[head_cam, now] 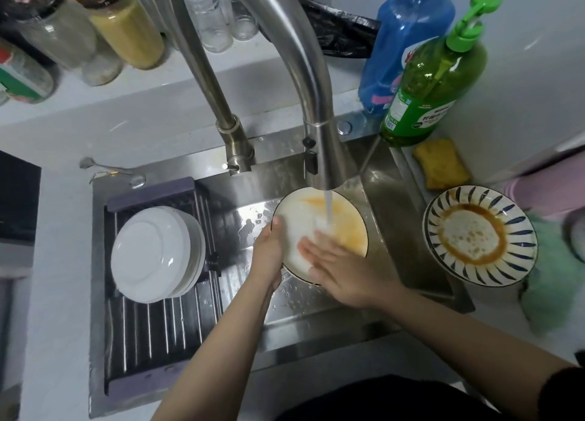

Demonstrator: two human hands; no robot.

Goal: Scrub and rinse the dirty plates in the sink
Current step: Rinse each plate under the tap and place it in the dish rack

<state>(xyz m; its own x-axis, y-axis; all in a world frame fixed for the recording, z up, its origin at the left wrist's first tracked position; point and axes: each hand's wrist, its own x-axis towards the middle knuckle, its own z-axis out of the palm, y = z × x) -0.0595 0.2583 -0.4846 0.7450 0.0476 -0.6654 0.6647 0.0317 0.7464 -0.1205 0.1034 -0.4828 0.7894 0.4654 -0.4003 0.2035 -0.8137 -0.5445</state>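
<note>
A white plate (pixel 304 218) smeared with orange residue is held tilted over the sink (pixel 389 230), under water running from the faucet (pixel 319 154). My left hand (pixel 269 252) grips its left rim, thumb on the face. My right hand (pixel 335 268) lies flat on the plate's face with fingers straight, in the stream. A second dirty plate (pixel 481 233) with blue stripes and brown sauce stands on the counter to the right of the sink. Several clean white plates (pixel 155 252) lean stacked in the rack (pixel 152 335) on the left.
A yellow sponge (pixel 443 164) lies at the sink's back right corner beside a green soap bottle (pixel 433 81) and a blue bottle (pixel 405 40). Jars (pixel 126 24) stand at the back left. A green cloth (pixel 557 294) lies at the far right.
</note>
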